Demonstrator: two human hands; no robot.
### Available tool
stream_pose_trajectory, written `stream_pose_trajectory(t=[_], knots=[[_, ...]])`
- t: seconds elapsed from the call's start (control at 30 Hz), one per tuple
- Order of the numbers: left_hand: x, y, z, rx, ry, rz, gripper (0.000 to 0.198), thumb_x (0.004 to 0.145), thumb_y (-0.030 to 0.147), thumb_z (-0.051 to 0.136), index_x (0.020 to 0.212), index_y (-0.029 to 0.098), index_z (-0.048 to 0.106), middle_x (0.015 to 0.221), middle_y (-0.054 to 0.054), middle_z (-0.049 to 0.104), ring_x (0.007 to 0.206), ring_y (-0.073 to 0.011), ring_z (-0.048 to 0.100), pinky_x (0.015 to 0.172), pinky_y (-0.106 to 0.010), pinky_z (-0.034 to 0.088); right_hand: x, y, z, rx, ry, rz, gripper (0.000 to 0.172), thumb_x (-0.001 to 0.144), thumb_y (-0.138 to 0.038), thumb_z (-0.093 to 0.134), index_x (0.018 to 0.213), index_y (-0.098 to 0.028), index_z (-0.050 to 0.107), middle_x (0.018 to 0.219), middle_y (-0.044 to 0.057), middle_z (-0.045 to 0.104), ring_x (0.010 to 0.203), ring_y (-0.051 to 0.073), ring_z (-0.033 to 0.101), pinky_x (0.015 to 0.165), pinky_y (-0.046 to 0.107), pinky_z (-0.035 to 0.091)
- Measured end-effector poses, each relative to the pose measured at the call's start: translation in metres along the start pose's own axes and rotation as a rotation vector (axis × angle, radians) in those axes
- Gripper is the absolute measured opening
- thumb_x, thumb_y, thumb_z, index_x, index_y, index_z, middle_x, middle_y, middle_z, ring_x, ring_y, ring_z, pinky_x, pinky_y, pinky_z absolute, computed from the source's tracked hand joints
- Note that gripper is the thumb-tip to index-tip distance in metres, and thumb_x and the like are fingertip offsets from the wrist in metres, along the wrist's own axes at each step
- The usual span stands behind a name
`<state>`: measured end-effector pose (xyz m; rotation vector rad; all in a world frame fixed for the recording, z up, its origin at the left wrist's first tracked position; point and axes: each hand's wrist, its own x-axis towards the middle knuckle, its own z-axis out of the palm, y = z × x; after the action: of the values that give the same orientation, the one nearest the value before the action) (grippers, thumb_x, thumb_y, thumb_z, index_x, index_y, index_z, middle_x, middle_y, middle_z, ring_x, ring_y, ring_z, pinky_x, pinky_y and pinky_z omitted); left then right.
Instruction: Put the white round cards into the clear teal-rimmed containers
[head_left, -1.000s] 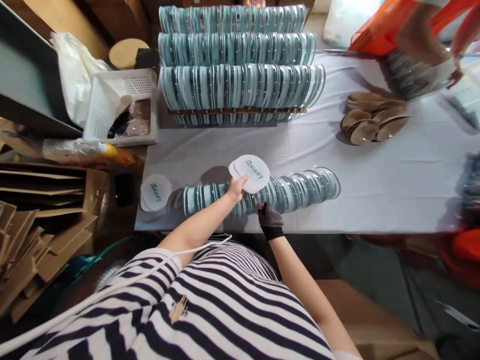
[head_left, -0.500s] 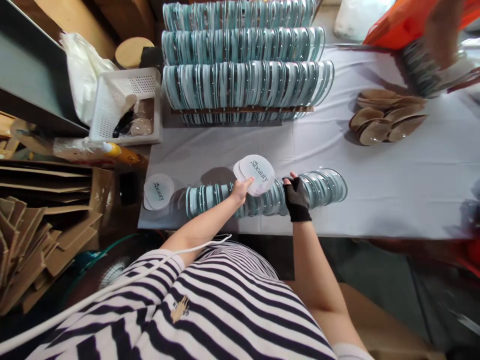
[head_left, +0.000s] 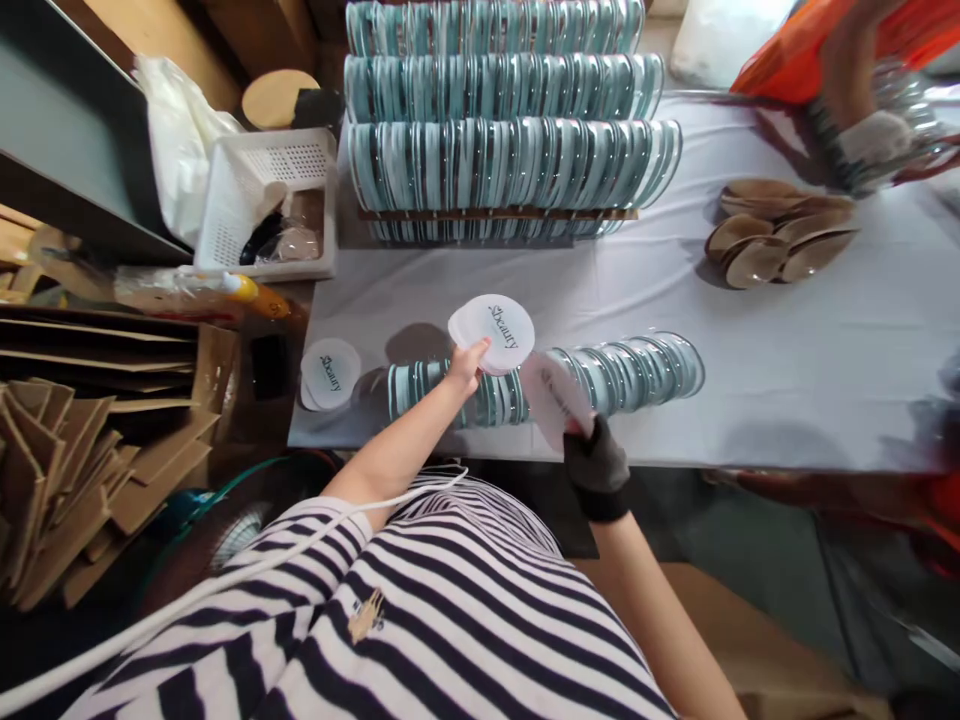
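Observation:
My left hand (head_left: pixel 468 366) is bare and grips a small stack of round white paper discs (head_left: pixel 493 330) printed "beauty". In its dark fingerless glove, my right hand (head_left: pixel 595 462) pinches one similar printed disc (head_left: pixel 555 395), tilted and blurred by motion. Both hands are over a row of round clear glass pieces (head_left: pixel 637 375), standing on edge side by side along the table's near side. Part of that row is hidden behind the discs and my left hand. More printed discs (head_left: pixel 331 374) lie at the table's left corner.
Racks of upright round glass pieces (head_left: pixel 517 165) stand at the back. A white plastic basket (head_left: pixel 328 205) is at left. Brown oval pieces (head_left: pixel 780 235) lie stacked at right, near another person's gloved hand (head_left: pixel 877 140). Cardboard sheets (head_left: pixel 97 470) are at far left.
My right hand has come away from the glass row toward me and now holds a disc. My left hand with its stack has shifted slightly left.

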<state>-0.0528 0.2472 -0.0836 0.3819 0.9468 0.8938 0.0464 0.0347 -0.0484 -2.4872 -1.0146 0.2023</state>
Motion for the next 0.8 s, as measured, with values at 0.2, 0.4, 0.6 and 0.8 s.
stream_pose_trajectory(t=[0.2,0.4,0.6,0.8], knots=[[0.01,0.005,-0.01,-0.025,0.038,-0.054,0.04,0.078,0.003,0.068,0.117,0.012,0.066,0.108,-0.011,0.075,0.108,-0.0238,0.069,0.101,-0.04,0.053,-0.042,-0.01,0.037,-0.309,-0.521,-0.094,0.036,0.092,-0.034,0.048,0.124,-0.019,0.056,0.087,0.01,0.071,0.071,0.019,0.064,0.06,0.025,0.037],[0.008,0.002,-0.01,-0.027,0.045,-0.047,0.039,0.079,0.003,0.068,0.117,0.011,0.067,0.104,-0.01,0.076,0.107,-0.0228,0.069,0.099,-0.037,0.054,-0.008,-0.041,0.072,-0.3,-0.557,-0.024,0.036,0.101,-0.04,0.033,0.121,-0.019,0.054,0.094,0.011,0.07,0.076,0.019,0.065,0.064,0.027,0.037],[0.01,0.002,-0.011,-0.024,-0.014,-0.053,0.038,0.08,0.004,0.067,0.118,0.01,0.065,0.102,-0.01,0.076,0.109,-0.025,0.068,0.103,-0.042,0.052,-0.003,-0.025,0.085,-0.199,-0.472,0.034,0.032,0.098,-0.036,0.042,0.114,-0.019,0.063,0.094,0.009,0.069,0.077,0.016,0.06,0.066,0.026,0.033],[0.006,-0.002,-0.003,-0.015,0.07,-0.003,0.034,0.079,0.002,0.066,0.11,0.016,0.068,0.104,-0.008,0.076,0.115,-0.0269,0.065,0.106,-0.052,0.048,0.017,-0.025,0.081,-0.06,-0.527,-0.069,0.038,0.094,-0.037,0.038,0.109,-0.018,0.067,0.086,0.011,0.067,0.074,0.02,0.06,0.07,0.034,0.042]])
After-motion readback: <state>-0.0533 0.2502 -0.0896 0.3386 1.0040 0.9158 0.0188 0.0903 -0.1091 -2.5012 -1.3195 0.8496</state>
